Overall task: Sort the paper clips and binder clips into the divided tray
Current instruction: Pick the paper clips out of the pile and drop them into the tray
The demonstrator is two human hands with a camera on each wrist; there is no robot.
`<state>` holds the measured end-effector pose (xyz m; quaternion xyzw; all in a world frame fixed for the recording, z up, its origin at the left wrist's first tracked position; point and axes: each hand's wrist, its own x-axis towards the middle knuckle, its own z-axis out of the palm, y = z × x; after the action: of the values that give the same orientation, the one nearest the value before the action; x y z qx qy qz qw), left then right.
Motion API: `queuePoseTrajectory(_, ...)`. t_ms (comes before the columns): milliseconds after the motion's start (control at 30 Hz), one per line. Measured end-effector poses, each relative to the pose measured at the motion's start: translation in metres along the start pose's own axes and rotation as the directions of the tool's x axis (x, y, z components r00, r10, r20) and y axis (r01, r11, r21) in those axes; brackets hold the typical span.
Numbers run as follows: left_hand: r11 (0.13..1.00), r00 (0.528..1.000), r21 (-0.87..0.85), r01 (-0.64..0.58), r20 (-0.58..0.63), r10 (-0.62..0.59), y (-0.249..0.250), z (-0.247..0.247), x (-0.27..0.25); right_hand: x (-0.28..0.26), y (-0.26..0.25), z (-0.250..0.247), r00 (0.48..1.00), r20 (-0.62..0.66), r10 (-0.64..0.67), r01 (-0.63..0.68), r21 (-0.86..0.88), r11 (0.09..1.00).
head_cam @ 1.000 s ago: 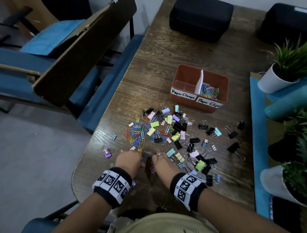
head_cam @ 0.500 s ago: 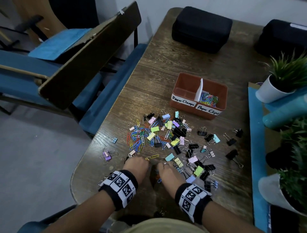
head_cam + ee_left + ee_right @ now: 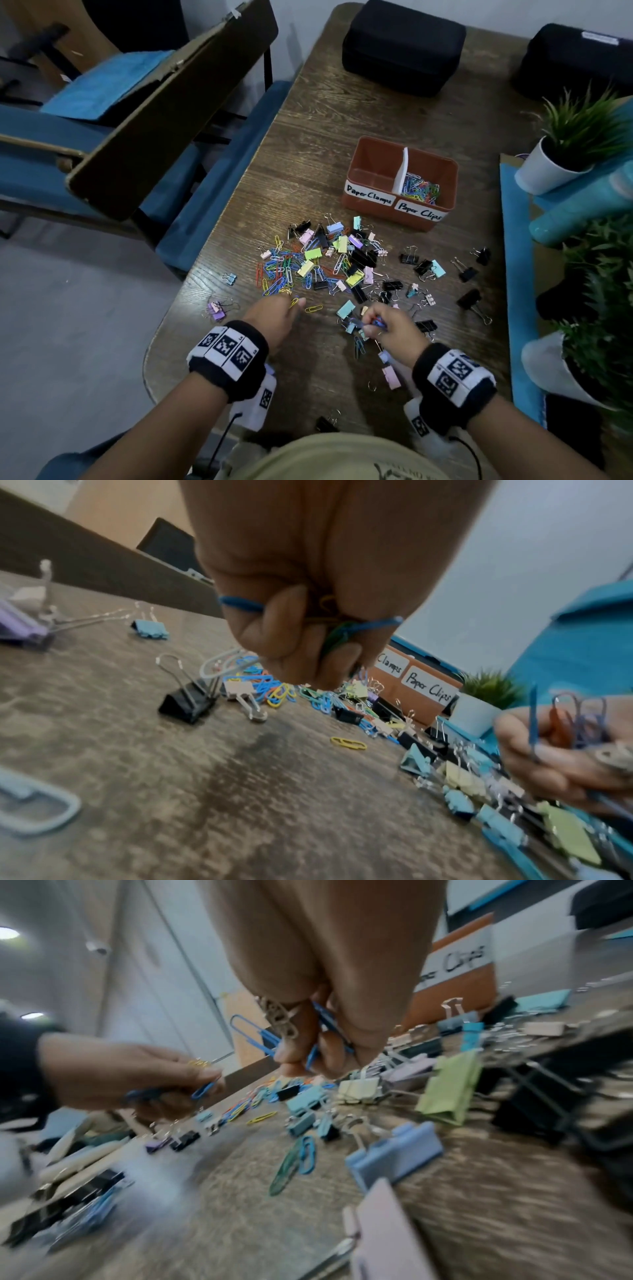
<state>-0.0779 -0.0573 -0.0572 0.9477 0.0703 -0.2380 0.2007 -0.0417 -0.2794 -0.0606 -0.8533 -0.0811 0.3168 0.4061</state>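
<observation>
Near the table's (image 3: 342, 113) front edge, both the left hand (image 3: 274, 317) and right hand (image 3: 388, 325) clutched paper clips (image 3: 346, 631); loose bunches could slip, scattering again.

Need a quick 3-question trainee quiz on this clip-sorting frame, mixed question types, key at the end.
1. True or false: the tray compartment labelled "Paper Clamps" already holds binder clips.
2. What is the right hand holding?
A. one black binder clip
B. several paper clips
C. nothing
3. Fill in: the lone yellow paper clip on the table lies between the two ____.

Key:
1. False. That compartment looks empty; only the "Paper Clips" side holds the sorted paper clips.
2. B. Blue and red ones show among its fingers. The left hand grips some too.
3. hands
</observation>
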Motion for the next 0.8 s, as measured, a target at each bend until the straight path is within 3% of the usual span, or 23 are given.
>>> queuePoseTrajectory(133, 0.993, 1.000, 0.113, -0.021, -0.016, 0.023, 0.008, 0.002, 0.007, -0.007, 0.008, -0.016, 0.995, 0.070, 0.071, -0.084, 0.195, 0.977)
queuePoseTrajectory(200, 0.986, 0.999, 0.160, -0.035, -0.024, 0.039, 0.010, 0.003, 0.011, -0.008, 0.013, -0.019, 0.992, 0.077, 0.102, -0.110, 0.100, 0.989)
queuePoseTrajectory(267, 0.981, 0.999, 0.193, -0.033, -0.021, 0.038, 0.011, 0.005, 0.015, -0.010, 0.018, -0.015, 0.991, 0.056, 0.118, -0.112, -0.102, 0.988)
queuePoseTrajectory(400, 0.967, 0.998, 0.252, -0.022, 0.055, 0.009, 0.019, 0.011, 0.024, -0.011, 0.019, 0.007, 0.996, -0.005, 0.084, -0.081, -0.348, 0.934)
queuePoseTrajectory(567, 0.949, 0.996, 0.309, -0.069, 0.069, 0.050, 0.025, 0.017, 0.026, -0.006, 0.016, 0.026, 0.985, -0.111, 0.132, -0.165, -0.377, 0.912)
queuePoseTrajectory(800, 0.979, 0.992, 0.204, 0.001, 0.119, -0.026, 0.020, 0.017, 0.030, -0.003, 0.022, 0.041, 0.983, -0.094, 0.157, -0.182, -0.400, 0.898)
